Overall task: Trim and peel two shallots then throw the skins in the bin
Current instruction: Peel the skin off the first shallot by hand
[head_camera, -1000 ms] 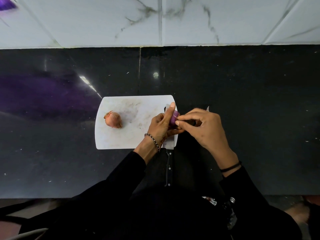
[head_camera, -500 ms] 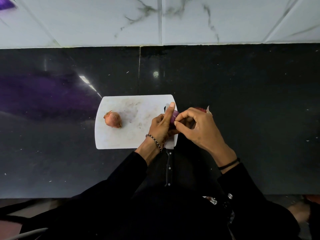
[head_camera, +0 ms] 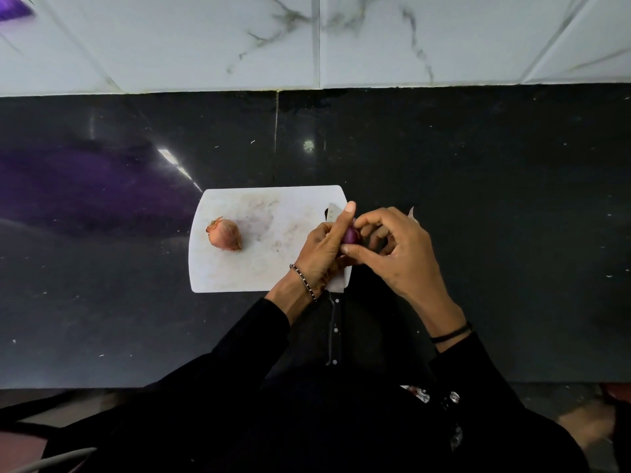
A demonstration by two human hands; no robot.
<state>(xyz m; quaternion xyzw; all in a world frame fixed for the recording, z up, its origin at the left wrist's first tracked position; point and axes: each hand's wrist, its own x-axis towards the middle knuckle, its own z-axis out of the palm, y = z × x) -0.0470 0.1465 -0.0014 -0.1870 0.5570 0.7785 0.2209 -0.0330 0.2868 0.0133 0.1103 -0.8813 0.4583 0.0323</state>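
Peeling step in hand, on the first of two. Left grip [head_camera: 321, 250] curled round a purple, largely bared shallot [head_camera: 351, 235], with forefinger stretched up along it. Right grip [head_camera: 399, 254] closed in a pinch on the bulb's near side, probably on a last strip of skin; too small to tell. Both held just over the right edge of the cutting board [head_camera: 266, 271].

Well out to the left of the left grip, lying on the board: the second shallot [head_camera: 225, 235], in papery skin, ends apparently untrimmed. Beneath the left grip and running back toward the body: a knife [head_camera: 333, 336], black handle on the counter [head_camera: 478, 165]. Just beyond the right grip: a pale scrap [head_camera: 411, 213], likely skin.

Next, by this reading: strip off the remainder, set the bulb down, free the right grip for the knife, then trim the second. No bin in view.
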